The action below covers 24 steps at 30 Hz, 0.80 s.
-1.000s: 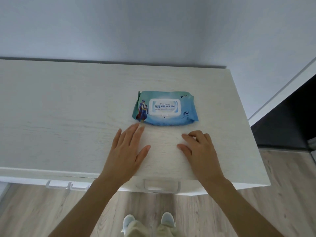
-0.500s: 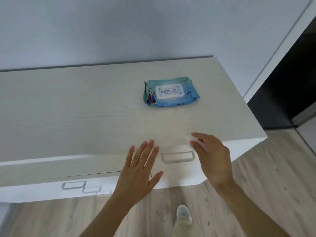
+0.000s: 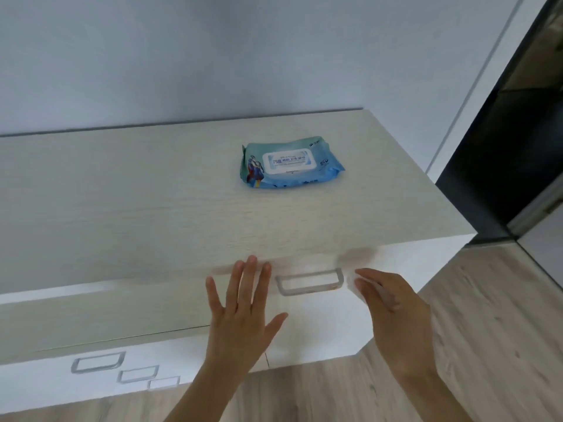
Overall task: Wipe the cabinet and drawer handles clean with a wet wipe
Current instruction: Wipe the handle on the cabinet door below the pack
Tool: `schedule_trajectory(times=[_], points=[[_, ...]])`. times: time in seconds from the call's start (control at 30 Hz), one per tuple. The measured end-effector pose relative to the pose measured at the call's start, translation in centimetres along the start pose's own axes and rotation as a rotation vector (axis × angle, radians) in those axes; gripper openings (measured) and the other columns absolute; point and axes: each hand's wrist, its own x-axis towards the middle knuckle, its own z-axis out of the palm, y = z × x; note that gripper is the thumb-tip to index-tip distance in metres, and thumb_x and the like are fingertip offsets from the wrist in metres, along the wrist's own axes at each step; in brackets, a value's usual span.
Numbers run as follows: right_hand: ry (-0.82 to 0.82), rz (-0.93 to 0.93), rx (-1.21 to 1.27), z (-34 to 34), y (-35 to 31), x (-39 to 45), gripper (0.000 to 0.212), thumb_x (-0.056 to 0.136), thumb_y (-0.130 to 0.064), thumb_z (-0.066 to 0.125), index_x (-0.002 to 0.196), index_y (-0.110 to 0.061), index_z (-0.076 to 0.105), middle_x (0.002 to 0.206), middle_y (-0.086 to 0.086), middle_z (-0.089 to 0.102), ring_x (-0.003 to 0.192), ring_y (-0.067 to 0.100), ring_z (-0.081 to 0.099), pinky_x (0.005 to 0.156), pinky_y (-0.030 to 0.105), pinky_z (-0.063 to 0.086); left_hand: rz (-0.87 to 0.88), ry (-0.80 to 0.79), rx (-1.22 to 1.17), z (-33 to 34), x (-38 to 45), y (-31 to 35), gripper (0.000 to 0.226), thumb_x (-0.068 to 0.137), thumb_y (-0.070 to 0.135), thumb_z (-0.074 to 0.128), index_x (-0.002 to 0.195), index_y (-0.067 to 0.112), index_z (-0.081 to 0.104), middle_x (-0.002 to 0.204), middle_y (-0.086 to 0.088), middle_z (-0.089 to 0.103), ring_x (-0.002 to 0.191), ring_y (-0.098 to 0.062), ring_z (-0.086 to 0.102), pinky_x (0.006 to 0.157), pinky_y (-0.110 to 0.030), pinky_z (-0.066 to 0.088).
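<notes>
Wiping looks barely begun: the right hand (image 3: pixel 393 303) pinches a white wet wipe (image 3: pixel 362 287) just right of the near drawer handle (image 3: pixel 309 281), left hand (image 3: pixel 243 303) flat and open; lower-left handles (image 3: pixel 97 361) remain.

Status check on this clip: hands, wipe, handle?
Left hand open, flat on white drawer front. Right hand holds white wet wipe beside grey rectangular drawer handle, not touching. Blue wipes pack closed on cabinet top. Nothing obstructing.
</notes>
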Motion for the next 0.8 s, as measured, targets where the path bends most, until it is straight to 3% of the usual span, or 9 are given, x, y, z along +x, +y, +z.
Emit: schedule_trajectory(times=[0.1, 0.23, 0.37, 0.53, 0.7, 0.8], points=[[0.014, 0.026, 0.186, 0.9, 2.5, 0.4, 0.031, 0.088, -0.012, 0.065, 0.081, -0.042, 0.067, 0.087, -0.025, 0.069, 0.085, -0.011, 0.063, 0.07, -0.002, 0.042, -0.035, 0.17, 0.032, 2.9, 1.0, 0.6, 0.101, 0.079, 0.073, 0.048, 0.151, 0.011, 0.015, 0.149, -0.018, 0.014, 0.139, -0.034, 0.017, 0.112, -0.063, 0.01], [0.044, -0.099, 0.269, 2.1, 4.9, 1.1, 0.029, 0.088, -0.018, 0.062, 0.076, -0.044, 0.067, 0.083, -0.028, 0.068, 0.082, -0.012, 0.061, 0.066, -0.004, 0.04, -0.077, 0.347, 0.052, 5.5, 1.7, 1.1, 0.105, 0.078, 0.078, 0.046, 0.15, 0.01, 0.014, 0.148, -0.019, 0.012, 0.137, -0.036, 0.017, 0.112, -0.062, 0.007], [0.047, -0.263, 0.283, 3.3, 7.1, 1.9, 0.03, 0.088, -0.017, 0.061, 0.076, -0.043, 0.066, 0.08, -0.033, 0.067, 0.079, -0.015, 0.059, 0.066, -0.004, 0.038, -0.112, 0.478, 0.052, 7.0, 2.1, 1.1, 0.095, 0.084, 0.076, 0.042, 0.147, 0.009, 0.02, 0.15, -0.02, 0.015, 0.141, -0.036, 0.015, 0.111, -0.061, 0.003], [0.111, -0.494, 0.406, 5.0, 9.0, 2.6, 0.02, 0.085, -0.015, 0.065, 0.087, -0.034, 0.071, 0.093, -0.02, 0.07, 0.094, -0.005, 0.062, 0.08, 0.007, 0.046, -0.135, 0.603, 0.015, 8.4, 2.1, 1.1, 0.09, 0.088, 0.073, 0.039, 0.146, 0.006, 0.024, 0.152, -0.017, 0.018, 0.142, -0.033, 0.016, 0.11, -0.062, 0.002], [0.221, -0.564, 0.517, 6.1, 9.5, 3.1, 0.013, 0.081, -0.018, 0.071, 0.081, -0.031, 0.071, 0.082, -0.017, 0.072, 0.083, -0.001, 0.066, 0.077, 0.017, 0.052, -0.193, 0.669, -0.007, 9.9, 1.9, 2.4, 0.096, 0.084, 0.075, 0.041, 0.146, 0.004, 0.022, 0.153, -0.016, 0.016, 0.143, -0.033, 0.015, 0.11, -0.062, 0.002], [0.264, -0.602, 0.525, 6.9, 9.8, 2.8, 0.012, 0.082, -0.021, 0.07, 0.082, -0.033, 0.072, 0.085, -0.018, 0.072, 0.086, -0.003, 0.065, 0.08, 0.014, 0.051, -0.252, 0.715, 0.035, 10.9, 2.2, 3.1, 0.101, 0.082, 0.078, 0.041, 0.146, 0.003, 0.022, 0.153, -0.015, 0.016, 0.143, -0.032, 0.016, 0.108, -0.064, 0.002]])
